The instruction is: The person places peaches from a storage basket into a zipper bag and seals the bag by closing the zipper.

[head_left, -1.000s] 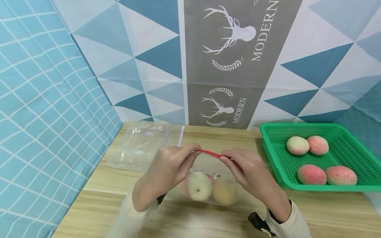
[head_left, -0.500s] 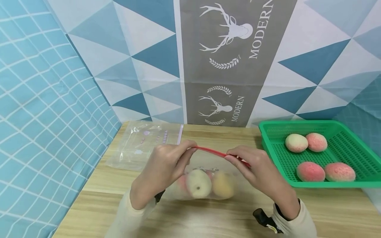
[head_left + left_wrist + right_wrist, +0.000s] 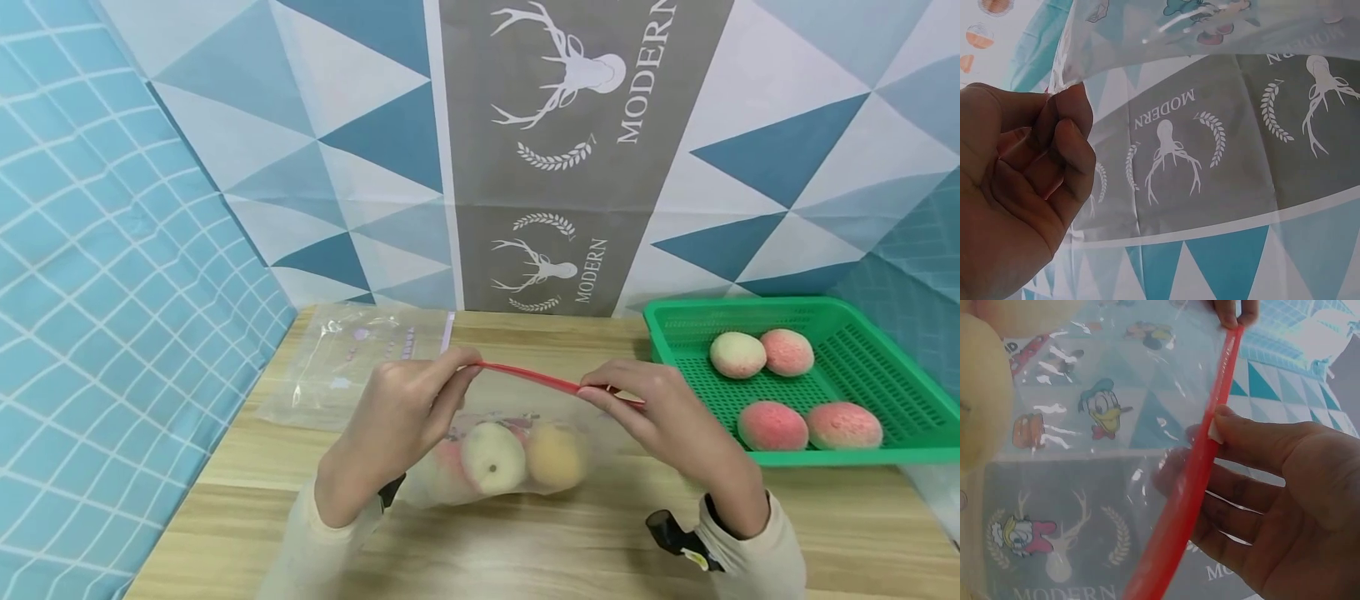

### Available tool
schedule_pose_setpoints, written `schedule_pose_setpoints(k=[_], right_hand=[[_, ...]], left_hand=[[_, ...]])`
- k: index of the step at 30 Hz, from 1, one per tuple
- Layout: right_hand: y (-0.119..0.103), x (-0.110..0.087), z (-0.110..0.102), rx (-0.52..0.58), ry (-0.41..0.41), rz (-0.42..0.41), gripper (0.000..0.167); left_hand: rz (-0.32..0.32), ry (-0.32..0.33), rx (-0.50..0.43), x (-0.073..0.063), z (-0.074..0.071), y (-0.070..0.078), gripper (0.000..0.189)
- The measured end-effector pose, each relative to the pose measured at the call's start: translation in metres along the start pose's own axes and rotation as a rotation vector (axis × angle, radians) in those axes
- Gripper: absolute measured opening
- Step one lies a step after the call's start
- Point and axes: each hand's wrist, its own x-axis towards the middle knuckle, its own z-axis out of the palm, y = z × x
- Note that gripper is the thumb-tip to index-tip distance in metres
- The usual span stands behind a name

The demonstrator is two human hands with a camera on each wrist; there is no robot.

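Spanning the lower part of the head view, a light wood-grain table (image 3: pixel 495 558) meets a back wall covering (image 3: pixel 382 92) of blue, grey and white triangles, split by a grey band (image 3: pixel 525 187) with white deer heads, leafy sprays and the word MODERN. A light-blue covering (image 3: pixel 112 275) with white grid lines closes off the left side, and more blue hangs at the far right. Between the two hands, above the middle of the table, is a clear bag (image 3: pixel 517 417) with round fruit inside; whether its bottom touches the wood, I cannot tell. The left hand (image 3: pixel 401 408) pinches one end of its red strip (image 3: pixel 528 378), while the right hand (image 3: pixel 652 408) grips the strip farther along, between thumb and fingers. A second clear bag (image 3: pixel 352 367) lies flat at the back left. At the right, a green basket (image 3: pixel 825 457) holds four pinkish fruits (image 3: pixel 772 426).
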Motion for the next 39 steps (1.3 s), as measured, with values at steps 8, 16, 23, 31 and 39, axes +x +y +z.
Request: schedule_pose_setpoints(k=[8,16,23,31,39], right_hand=[[0.009,-0.002,-0.008,0.022,-0.078,0.076,0.008],[0.020,-0.006,-0.014,0.017,-0.103,0.094,0.006],[0.030,-0.008,-0.016,-0.012,-0.093,0.071,0.011],[0.039,-0.009,-0.021,-0.014,-0.105,0.097,0.011],[0.046,-0.011,-0.026,-0.061,-0.105,0.116,0.011]], left_hand=[[-0.015,-0.004,-0.012,-0.001,-0.001,-0.003,0.008],[-0.037,-0.012,-0.010,-0.001,-0.003,-0.004,0.004],[-0.044,-0.017,0.001,-0.001,-0.002,-0.006,0.004],[-0.074,-0.011,0.015,-0.002,-0.005,-0.009,0.004],[-0.065,0.015,0.021,0.000,-0.007,-0.015,0.004]])
